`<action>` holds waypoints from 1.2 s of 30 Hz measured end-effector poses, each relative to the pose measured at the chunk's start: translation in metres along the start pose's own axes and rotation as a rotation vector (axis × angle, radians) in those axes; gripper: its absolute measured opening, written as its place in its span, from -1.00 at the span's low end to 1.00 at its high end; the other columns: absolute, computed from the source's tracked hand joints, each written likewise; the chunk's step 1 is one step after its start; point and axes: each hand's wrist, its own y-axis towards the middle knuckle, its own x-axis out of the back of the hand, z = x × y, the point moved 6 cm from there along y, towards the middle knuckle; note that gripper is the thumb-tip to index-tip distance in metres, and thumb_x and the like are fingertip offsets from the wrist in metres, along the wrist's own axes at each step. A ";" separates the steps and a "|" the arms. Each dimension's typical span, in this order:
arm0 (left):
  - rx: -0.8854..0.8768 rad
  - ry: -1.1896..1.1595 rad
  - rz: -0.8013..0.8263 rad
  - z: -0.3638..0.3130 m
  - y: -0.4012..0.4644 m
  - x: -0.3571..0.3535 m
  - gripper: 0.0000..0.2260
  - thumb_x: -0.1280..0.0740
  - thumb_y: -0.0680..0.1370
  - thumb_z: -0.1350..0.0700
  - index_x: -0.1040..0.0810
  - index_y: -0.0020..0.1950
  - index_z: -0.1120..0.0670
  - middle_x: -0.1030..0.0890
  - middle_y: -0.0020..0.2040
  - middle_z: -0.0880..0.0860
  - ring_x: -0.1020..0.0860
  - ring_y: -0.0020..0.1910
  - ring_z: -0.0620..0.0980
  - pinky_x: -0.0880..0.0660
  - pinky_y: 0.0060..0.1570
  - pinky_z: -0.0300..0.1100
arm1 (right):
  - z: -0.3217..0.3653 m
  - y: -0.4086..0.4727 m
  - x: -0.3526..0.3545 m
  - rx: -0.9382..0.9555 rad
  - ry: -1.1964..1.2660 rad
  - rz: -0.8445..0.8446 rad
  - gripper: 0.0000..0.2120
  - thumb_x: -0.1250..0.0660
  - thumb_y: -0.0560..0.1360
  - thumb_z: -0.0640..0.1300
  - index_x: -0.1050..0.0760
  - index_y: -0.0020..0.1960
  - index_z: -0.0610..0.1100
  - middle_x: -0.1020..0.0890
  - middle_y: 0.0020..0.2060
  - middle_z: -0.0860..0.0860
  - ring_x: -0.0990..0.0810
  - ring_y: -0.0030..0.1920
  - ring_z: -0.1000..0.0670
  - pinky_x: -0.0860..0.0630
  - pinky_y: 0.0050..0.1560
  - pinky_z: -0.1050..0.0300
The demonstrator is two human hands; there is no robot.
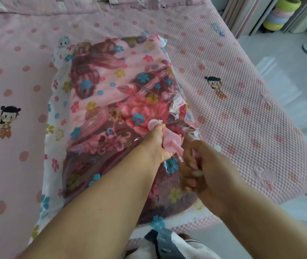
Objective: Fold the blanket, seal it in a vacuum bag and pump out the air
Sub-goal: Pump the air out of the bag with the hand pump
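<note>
Pink quilted bedspread [233, 101] with dots and small cartoon figures, covering a bed and filling most of the view from above. Lying across its middle: a clear vacuum bag [55, 101] printed with blue, yellow and pink flowers, its white edge spreading flat on the left. Sitting inside it, filling the bag almost edge to edge: a folded blanket [100, 86] in pink and dark maroon patterns, blurred by the plastic. Standing on the bag's near right part: a pink hand pump [169, 140], its tip meeting a round pink-and-white valve [153, 124]. Gripping the pump body, fingers wrapped around it: the left hand [158, 144]. Clenching around the pump's handle rod, just beside and nearer the camera: the right hand [199, 169], the handle end hidden within the fist. Crinkling beside the pump: loose shiny plastic. Showing at far right: pale floor, partly cut off, with stacked coloured rings [279, 14] in the top corner. Peeking in at bottom edge: grey and white clothing, hard to make out.
</note>
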 end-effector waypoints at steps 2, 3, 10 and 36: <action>-0.013 0.032 -0.003 0.004 0.005 0.002 -0.59 -0.27 0.58 -0.05 -0.40 0.39 0.08 -0.60 0.09 0.13 -0.62 -0.30 0.07 -0.59 -0.22 -0.12 | -0.004 0.013 0.001 -0.012 -0.028 -0.077 -0.60 -0.18 0.51 0.01 -0.24 -0.46 -0.10 -0.20 -0.55 -0.01 -0.21 -0.51 0.00 -0.25 -0.45 0.15; -0.010 0.058 -0.008 0.006 0.006 0.004 -0.57 -0.28 0.57 -0.11 -0.42 0.36 0.09 -0.58 0.19 0.14 -0.62 -0.12 0.10 -0.57 -0.07 -0.05 | -0.005 0.022 0.001 -0.026 -0.046 -0.118 -0.58 -0.17 0.54 0.00 -0.24 -0.45 -0.10 -0.22 -0.54 -0.02 -0.22 -0.50 0.00 -0.25 -0.44 0.16; -0.010 0.070 0.018 0.011 0.000 0.010 -0.48 -0.24 0.51 -0.30 -0.41 0.30 0.03 -0.54 0.20 0.13 -0.58 -0.01 0.09 -0.49 0.14 -0.14 | -0.025 -0.007 0.004 -0.080 -0.029 -0.001 -0.50 -0.20 0.55 0.18 -0.24 -0.42 -0.10 -0.23 -0.49 -0.03 -0.24 -0.43 -0.01 -0.26 -0.37 0.11; 0.018 0.052 -0.001 0.020 -0.001 0.005 -0.44 -0.42 0.41 -0.24 -0.41 0.26 0.03 -0.55 0.09 0.15 -0.62 -0.18 0.09 -0.52 -0.55 -0.21 | -0.030 -0.015 0.021 -0.112 -0.120 -0.099 -0.35 -0.18 0.33 0.48 -0.22 -0.50 -0.10 -0.24 -0.55 -0.03 -0.26 -0.46 -0.03 -0.29 -0.38 0.07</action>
